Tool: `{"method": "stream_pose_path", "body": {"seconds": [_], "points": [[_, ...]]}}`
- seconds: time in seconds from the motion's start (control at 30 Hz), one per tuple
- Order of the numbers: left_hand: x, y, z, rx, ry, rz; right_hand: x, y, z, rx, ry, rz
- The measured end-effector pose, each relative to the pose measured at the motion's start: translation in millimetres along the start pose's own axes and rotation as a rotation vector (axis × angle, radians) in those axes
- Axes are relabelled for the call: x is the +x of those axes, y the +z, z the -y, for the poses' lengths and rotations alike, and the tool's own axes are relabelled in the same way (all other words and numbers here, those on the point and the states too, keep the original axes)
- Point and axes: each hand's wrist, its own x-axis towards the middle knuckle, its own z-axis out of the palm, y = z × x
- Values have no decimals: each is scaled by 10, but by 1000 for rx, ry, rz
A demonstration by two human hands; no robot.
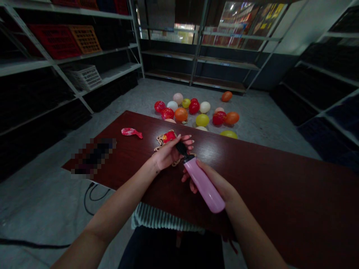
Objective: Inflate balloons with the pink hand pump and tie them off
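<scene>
A pink hand balloon pump [204, 185] with a black top end is held tilted above the dark table, in front of me. My right hand [211, 175] is wrapped around its pink body, fingertips showing on the left side. At the black ribbed end is my left hand [169, 151], palm turned up, with thumb and curled fingers about that part. Beneath and behind the left hand lies a red and tan decorated piece [169, 136], partly hidden. Farther left on the table rests a limp red and white balloon [131, 132].
Several inflated balloons [194, 107] lie on the floor beyond the brown table [266, 179]. A blurred dark object [97, 155] sits at the table's left end. Cables [91, 198] hang below it. Shelves [112, 73] with crates line the walls.
</scene>
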Motion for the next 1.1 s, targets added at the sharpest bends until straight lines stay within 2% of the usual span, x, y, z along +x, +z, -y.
{"method": "stream_pose_path", "body": {"seconds": [0.13, 0.33, 0.43, 0.57, 0.67, 0.87, 1.1], "points": [[-39, 55, -42, -73, -10, 28, 14, -6, -18, -84, -92, -2], [-133, 256, -172, -129, 45, 9, 108, -89, -92, -84, -145, 102], [-148, 335, -203, -84, 116, -94, 112, -83, -79, -114, -173, 139], [-134, 400, -235, -46, 276, -301, 77, -36, -54, -176, -143, 152], [-133, 422, -312, -37, 373, -392, 85, -26, -76, -250, -144, 154], [-182, 279, -630, -115, 472, -463, 184, -20, -140, -361, -202, 28], [-383, 0, -1113, -208, 541, -487, 189, 31, -97, -524, -214, 14]]}}
